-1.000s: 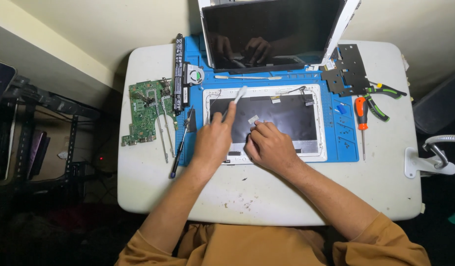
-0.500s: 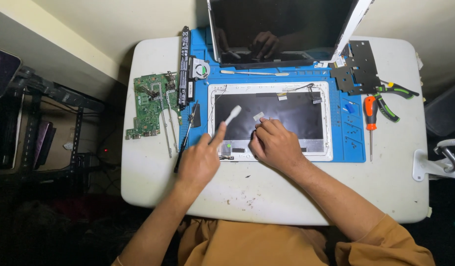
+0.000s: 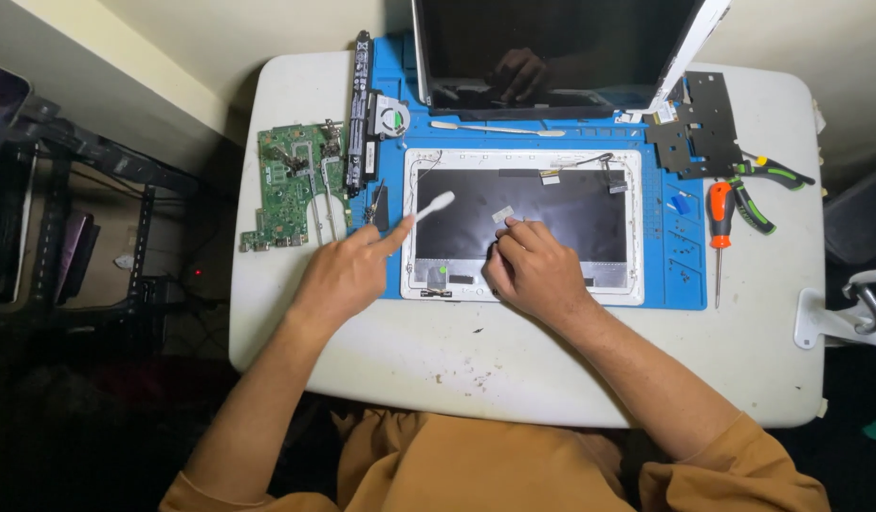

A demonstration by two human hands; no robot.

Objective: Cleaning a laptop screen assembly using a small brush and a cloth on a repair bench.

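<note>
Left hand (image 3: pixel 348 275) pinches a white plastic pry tool (image 3: pixel 435 203) over the white laptop lid shell (image 3: pixel 523 223) on the blue mat (image 3: pixel 665 275), right hand (image 3: pixel 533 270) curled flat on it; a slip could snag the loose cables (image 3: pixel 575 166).

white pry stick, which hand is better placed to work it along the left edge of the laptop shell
Left, probably. The left hand already holds the white pry stick, its tip over the left edge of the white laptop shell. The right hand rests flat on the dark inner panel, steadying it.
</note>
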